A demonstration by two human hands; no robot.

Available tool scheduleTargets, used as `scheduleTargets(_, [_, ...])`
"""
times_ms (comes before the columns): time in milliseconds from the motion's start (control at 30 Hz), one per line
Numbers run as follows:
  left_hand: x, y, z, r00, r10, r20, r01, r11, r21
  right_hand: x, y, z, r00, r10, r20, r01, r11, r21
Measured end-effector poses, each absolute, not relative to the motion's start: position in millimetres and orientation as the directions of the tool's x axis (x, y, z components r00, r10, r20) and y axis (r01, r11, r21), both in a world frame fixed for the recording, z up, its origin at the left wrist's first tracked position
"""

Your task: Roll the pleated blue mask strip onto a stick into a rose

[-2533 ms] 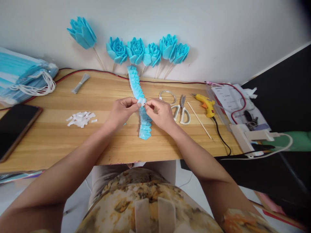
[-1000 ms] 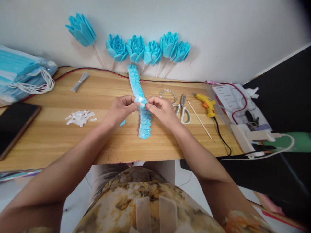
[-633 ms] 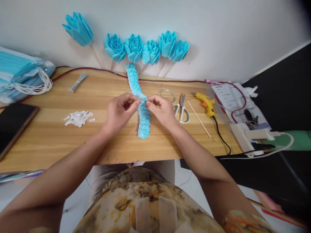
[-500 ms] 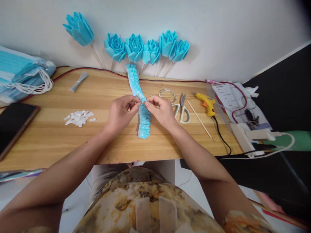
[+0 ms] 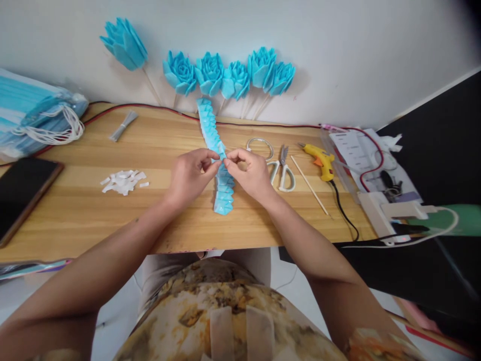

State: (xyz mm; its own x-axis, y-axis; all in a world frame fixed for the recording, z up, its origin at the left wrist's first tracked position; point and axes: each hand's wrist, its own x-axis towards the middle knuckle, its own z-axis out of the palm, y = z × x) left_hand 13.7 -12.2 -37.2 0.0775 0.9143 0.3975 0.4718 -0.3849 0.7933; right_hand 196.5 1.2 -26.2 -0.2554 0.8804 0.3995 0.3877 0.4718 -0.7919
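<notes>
Middle of the pleated strip (image 5: pixel 209 123) behind the fingers (image 5: pixel 232 155), perhaps pinched; phone (image 5: pixel 22 193) partly off-frame left.

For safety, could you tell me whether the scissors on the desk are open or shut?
Shut: the scissors lie with both blades together, forming one narrow point.

Your wooden table (image 5: pixel 75 220) spans the middle of the frame. On it lie a folded blue strip (image 5: pixel 224 198) at centre, white scraps (image 5: pixel 124 181) to its left, a phone (image 5: pixel 22 193) at far left, and scissors (image 5: pixel 282 170), a stick (image 5: pixel 308 185) and a yellow glue gun (image 5: pixel 319 159) at right.
</notes>
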Motion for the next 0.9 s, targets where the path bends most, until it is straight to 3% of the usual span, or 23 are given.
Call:
scheduleTargets(433, [15.3, -12.3, -34.5, 0.088, 0.911, 0.403, 0.384, -0.404, 0.830, 196.4, 0.7, -26.9, -0.264, 0.854, 0.449, 0.372, 0.519, -0.770])
scheduleTargets(733, [14.4, -8.8, -36.0, 0.101, 0.909, 0.404, 0.395, -0.409, 0.822, 196.9, 1.5, -24.0, -0.244, 0.899, 0.363, 0.360, 0.432, -0.827])
scheduleTargets(900, [-10.9, -0.3, -14.4, -0.070, 0.919, 0.389, 0.494, -0.307, 0.813, 201.8, 9.0, -28.7, -0.183, 0.948, 0.260, 0.274, 0.303, -0.913])
